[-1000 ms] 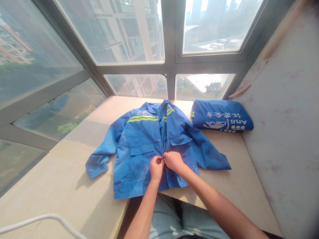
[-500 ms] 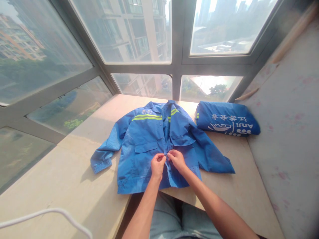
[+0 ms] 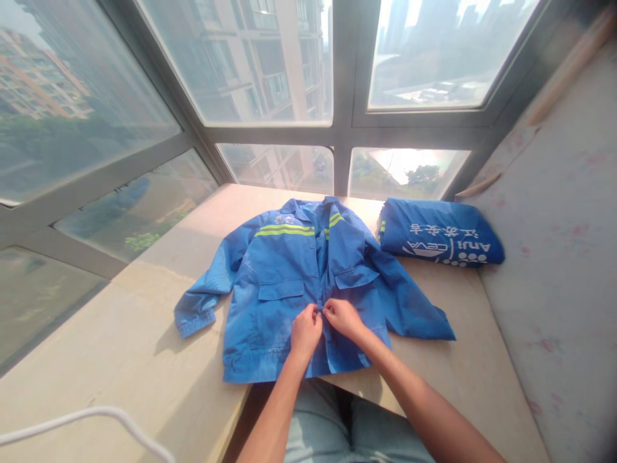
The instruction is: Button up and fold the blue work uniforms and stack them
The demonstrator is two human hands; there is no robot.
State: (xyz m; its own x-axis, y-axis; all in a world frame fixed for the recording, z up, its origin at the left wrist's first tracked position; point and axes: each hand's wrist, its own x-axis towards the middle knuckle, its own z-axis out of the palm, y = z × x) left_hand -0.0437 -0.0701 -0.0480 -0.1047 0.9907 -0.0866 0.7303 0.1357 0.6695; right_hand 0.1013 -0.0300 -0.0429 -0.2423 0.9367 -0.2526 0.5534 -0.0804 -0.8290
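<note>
A blue work jacket [image 3: 277, 283] with yellow-green reflective stripes lies front up on a beige windowsill ledge [image 3: 120, 360], sleeves spread to both sides. My left hand [image 3: 305, 333] and my right hand [image 3: 341, 317] meet at the jacket's front opening, low on the placket. Both pinch the fabric edges there, fingers closed, thumbs almost touching. The button itself is too small to make out.
A folded blue garment [image 3: 439, 240] with white lettering lies at the back right of the ledge. Large windows [image 3: 250, 58] rise behind. A pale floral padded surface [image 3: 563, 270] runs along the right. A white curved tube [image 3: 87, 421] crosses the lower left corner.
Both hands have slid a little lower down the jacket's front opening and stay pinched together. The camera has shifted slightly.
</note>
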